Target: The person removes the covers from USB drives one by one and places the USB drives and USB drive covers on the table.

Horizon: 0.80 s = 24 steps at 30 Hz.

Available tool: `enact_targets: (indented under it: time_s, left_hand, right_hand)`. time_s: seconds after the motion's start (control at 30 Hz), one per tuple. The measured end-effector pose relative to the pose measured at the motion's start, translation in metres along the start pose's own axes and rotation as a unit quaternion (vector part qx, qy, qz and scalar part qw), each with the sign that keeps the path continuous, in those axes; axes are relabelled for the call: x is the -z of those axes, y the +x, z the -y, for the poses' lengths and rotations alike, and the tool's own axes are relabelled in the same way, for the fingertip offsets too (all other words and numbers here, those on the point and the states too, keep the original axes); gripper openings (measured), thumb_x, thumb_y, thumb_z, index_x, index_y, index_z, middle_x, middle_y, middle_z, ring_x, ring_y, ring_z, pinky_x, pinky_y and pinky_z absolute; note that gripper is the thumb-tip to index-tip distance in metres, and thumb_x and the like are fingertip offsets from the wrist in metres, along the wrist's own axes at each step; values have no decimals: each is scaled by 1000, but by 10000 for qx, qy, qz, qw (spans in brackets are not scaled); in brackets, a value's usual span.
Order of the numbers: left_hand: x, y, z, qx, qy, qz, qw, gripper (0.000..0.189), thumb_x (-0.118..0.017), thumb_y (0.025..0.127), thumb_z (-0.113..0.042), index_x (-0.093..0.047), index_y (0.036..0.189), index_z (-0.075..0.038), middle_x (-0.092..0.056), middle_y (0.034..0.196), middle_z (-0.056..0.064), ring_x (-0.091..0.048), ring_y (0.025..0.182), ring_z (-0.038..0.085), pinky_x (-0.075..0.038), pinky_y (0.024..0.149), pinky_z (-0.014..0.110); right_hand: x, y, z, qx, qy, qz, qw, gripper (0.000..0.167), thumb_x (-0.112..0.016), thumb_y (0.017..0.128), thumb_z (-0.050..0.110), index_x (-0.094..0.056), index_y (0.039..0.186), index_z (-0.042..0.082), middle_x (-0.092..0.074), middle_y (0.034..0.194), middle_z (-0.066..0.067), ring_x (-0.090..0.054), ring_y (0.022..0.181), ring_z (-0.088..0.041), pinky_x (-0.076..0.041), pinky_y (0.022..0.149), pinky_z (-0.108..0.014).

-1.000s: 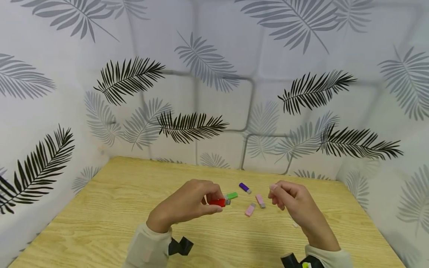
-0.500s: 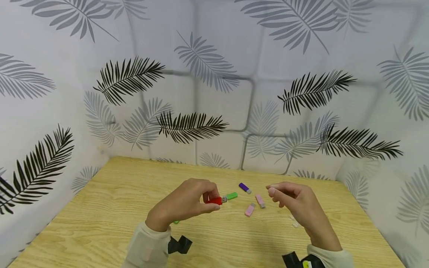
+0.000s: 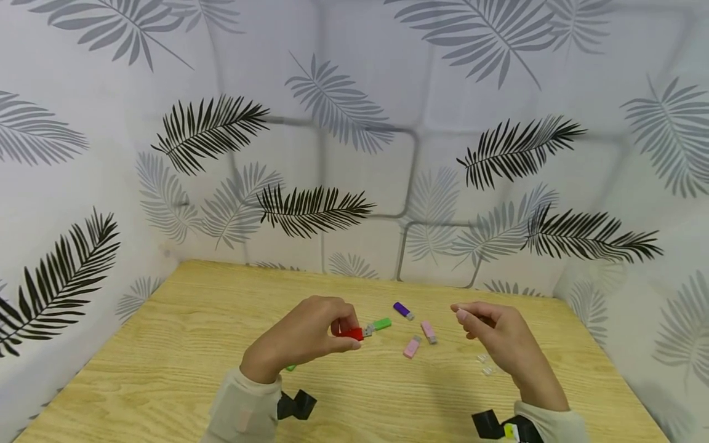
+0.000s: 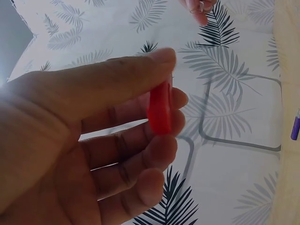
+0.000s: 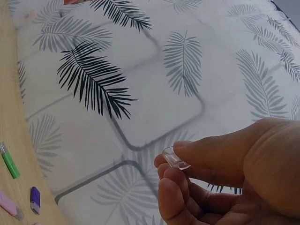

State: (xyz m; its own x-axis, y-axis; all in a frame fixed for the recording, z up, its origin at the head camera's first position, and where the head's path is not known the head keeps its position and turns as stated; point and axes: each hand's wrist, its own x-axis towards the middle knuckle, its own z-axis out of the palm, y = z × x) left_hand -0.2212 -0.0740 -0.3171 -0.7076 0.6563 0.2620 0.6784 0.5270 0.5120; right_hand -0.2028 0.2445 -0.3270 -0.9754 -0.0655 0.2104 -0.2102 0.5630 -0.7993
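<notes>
- Left hand (image 3: pixel 307 332): thumb and fingers pinch one slim, round-edged red USB stick (image 3: pixel 351 333), its silvery metal plug pointing right, held above the pale wood-grain table (image 3: pixel 160 351).
- Right hand (image 3: pixel 501 335): thumb and fingers pinch one small, glossy clear plastic cap (image 5: pixel 176 160).
- Between the hands: two pink USB sticks (image 3: pixel 412 347), one bright-green USB stick (image 3: pixel 382 323), one purple USB stick (image 3: pixel 402 309) farthest.
- Nearer, right: two transparent pieces (image 3: pixel 487 370).
- Near left: one green piece (image 3: pixel 290 368), partly hidden.

A leaf-patterned backdrop (image 3: pixel 365 172) is filling the upper frame; a wood-grain table (image 3: pixel 221 295) is spanning the bottom — a purple USB stick (image 3: pixel 402 309) and two pink sticks (image 3: pixel 411 347) are lying right of lower centre.
</notes>
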Motion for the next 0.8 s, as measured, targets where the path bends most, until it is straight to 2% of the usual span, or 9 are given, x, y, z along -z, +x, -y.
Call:
enact_targets:
  time_s: [0.1, 0.2, 0.4, 0.57, 0.8]
  left_hand:
    - [-1, 0, 1, 23, 10, -28, 10000, 12, -77, 84, -24, -67, 88, -18, -60, 80, -14, -54, 69, 6, -48, 64, 23]
    - [-1, 0, 2, 32, 15, -23, 10000, 12, -77, 84, -26, -68, 87, -19, -59, 77, -14, -52, 67, 6, -47, 61, 24]
    - [-1, 0, 4, 72, 90, -27, 9999, 11, -77, 84, -22, -69, 89, -16, -59, 80, -11, -54, 68, 5, -48, 64, 23]
    - [0, -2, 7, 162, 280, 90, 9994, 11, -76, 85, -18, -69, 93, -13, -61, 83, -9, -54, 72, 7, -48, 67, 24]
    - [-1, -3, 9, 455, 312, 203, 9983, 7, -74, 86, -14, -68, 90, -13, -62, 79, -8, -55, 69, 8, -48, 65, 25]
  right_hand:
    - [2, 2, -4, -149, 160, -71, 9997, 32, -62, 96, 27, -68, 115, 2, -67, 94, -7, -63, 79, -14, -53, 72, -27]
    - [3, 4, -9, -277, 340, -151, 9989, 31, -65, 94, 24, -66, 111, -1, -67, 89, -5, -65, 77, -14, -54, 71, -27]
    - [5, 7, -20, -308, 404, -335, 9981, 24, -66, 93, 13, -64, 108, -5, -68, 92, -8, -65, 78, -9, -54, 71, -24]
    - [7, 11, -34, -300, 383, -363, 9982, 25, -65, 93, 12, -64, 111, -5, -68, 98, -10, -66, 81, -7, -54, 72, -23]
    - [9, 14, -48, -794, 443, -261, 9955, 27, -65, 93, 14, -62, 111, -6, -69, 93, -7, -67, 79, -10, -55, 73, -27]
